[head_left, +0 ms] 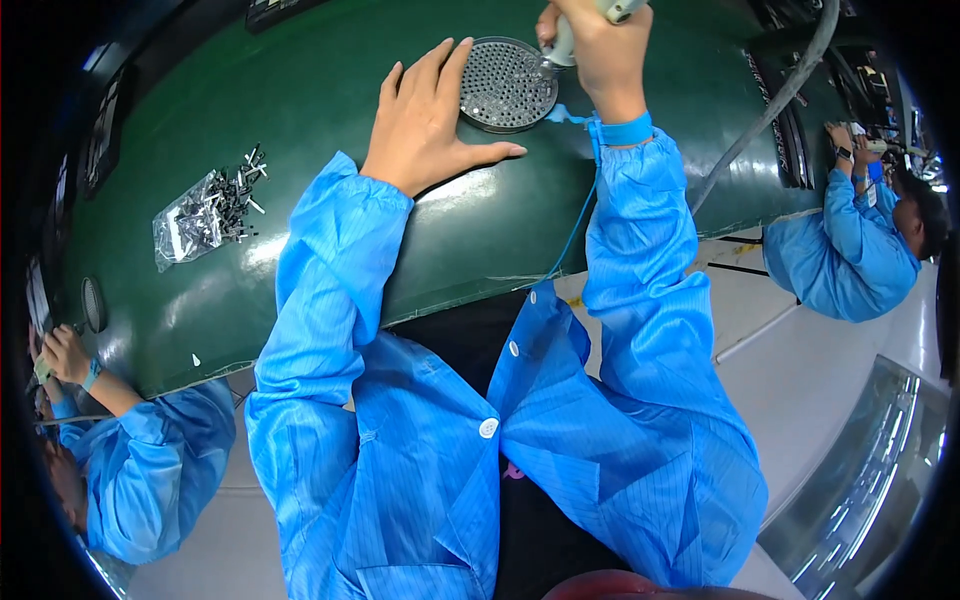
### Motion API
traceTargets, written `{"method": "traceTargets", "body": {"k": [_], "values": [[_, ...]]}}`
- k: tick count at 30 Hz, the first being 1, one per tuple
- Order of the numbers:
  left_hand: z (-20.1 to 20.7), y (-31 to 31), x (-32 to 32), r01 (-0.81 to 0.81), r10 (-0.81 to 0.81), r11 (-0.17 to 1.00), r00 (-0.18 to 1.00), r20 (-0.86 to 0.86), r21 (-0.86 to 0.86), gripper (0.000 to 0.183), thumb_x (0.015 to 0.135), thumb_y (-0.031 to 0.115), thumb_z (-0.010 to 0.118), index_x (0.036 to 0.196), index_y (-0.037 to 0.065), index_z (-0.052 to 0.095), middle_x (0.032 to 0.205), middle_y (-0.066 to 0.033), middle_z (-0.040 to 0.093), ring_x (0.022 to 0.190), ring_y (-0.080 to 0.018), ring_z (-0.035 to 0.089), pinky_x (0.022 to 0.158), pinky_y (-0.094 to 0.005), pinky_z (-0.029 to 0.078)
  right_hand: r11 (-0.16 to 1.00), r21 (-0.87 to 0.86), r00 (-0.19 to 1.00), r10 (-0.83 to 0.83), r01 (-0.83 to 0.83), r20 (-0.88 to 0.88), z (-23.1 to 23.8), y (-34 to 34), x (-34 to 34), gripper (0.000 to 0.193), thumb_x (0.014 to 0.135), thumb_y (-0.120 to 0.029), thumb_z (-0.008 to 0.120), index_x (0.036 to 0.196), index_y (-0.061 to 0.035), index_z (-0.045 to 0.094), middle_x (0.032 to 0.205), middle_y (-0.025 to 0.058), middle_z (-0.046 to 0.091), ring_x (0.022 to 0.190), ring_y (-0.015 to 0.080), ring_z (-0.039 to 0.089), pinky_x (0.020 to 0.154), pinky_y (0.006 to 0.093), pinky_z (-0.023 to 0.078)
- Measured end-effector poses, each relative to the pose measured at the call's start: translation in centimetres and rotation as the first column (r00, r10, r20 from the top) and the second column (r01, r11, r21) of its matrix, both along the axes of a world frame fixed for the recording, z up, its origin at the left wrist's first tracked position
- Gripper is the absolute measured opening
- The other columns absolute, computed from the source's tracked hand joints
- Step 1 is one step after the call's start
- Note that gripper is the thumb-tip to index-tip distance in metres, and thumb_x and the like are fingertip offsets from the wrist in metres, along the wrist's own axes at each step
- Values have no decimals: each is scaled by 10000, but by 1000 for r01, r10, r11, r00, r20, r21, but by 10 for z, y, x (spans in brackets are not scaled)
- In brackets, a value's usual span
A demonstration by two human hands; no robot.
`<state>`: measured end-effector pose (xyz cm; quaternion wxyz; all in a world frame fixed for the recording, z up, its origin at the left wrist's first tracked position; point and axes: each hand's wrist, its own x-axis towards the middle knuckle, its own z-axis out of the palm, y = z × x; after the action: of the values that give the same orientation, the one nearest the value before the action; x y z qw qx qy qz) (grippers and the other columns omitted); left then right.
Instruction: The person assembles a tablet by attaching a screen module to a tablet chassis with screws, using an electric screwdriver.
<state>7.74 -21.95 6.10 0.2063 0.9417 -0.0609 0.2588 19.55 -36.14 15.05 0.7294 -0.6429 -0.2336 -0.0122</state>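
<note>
A round, dark, perforated tray [505, 88] lies on the green work surface, its holes dotted with small shiny pieces. My left hand [425, 125] rests flat at the tray's left side, fingers spread and thumb stretched along its near edge. In my right hand [608, 60] is a pale electric screwdriver [563, 45], fingers wrapped round it. Its narrow tip points down at the tray's right part; whether it touches is too small to tell. A blue wrist strap [627, 131] circles my right wrist, its thin cord running down to my blue coat.
A clear plastic bag [190, 225] spills small black and silver parts [250, 180] onto the green table [320, 110]. A thick grey cable [770, 110] arcs at right. Co-workers in blue sit at left [160, 470] and right [850, 245]. Another round tray [93, 304] stands far left.
</note>
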Motion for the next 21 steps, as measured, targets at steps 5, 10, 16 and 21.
{"method": "traceTargets", "body": {"k": [5,10,16,21], "values": [[-2,-8,24,25,-25,1000,1000,-3,-17,1165,650,692,800,1500,8,393,1378,-255,500,1276,-402,500,1096,-533,359,959,-28,957,-279,282,78,-5,-24,25,91,921,-105,721,929,-15,711,611,14,621,470,82,557,444,231,414],[1,-11,23,11,-33,978,995,-99,-210,1202,628,588,853,1468,-109,349,1306,-294,504,1217,-428,489,1103,-493,349,932,-5,930,-361,362,75,-6,-39,33,107,915,-120,729,929,-15,708,627,8,626,475,80,560,438,235,412],[9,-6,-5,71,-151,921,972,-181,-383,1293,630,522,891,1515,-102,185,1366,-285,440,1303,-417,400,1133,-510,316,940,13,934,-341,342,109,-5,-25,20,128,918,-126,716,906,-1,695,645,3,630,493,77,576,448,246,429],[6,-7,-4,45,-148,883,971,-187,-468,1330,643,511,899,1527,-86,104,1403,-303,404,1311,-439,380,1131,-534,317,934,-33,927,-347,355,141,-9,-21,21,132,918,-126,715,900,3,697,638,7,629,494,82,579,448,252,430]]}}
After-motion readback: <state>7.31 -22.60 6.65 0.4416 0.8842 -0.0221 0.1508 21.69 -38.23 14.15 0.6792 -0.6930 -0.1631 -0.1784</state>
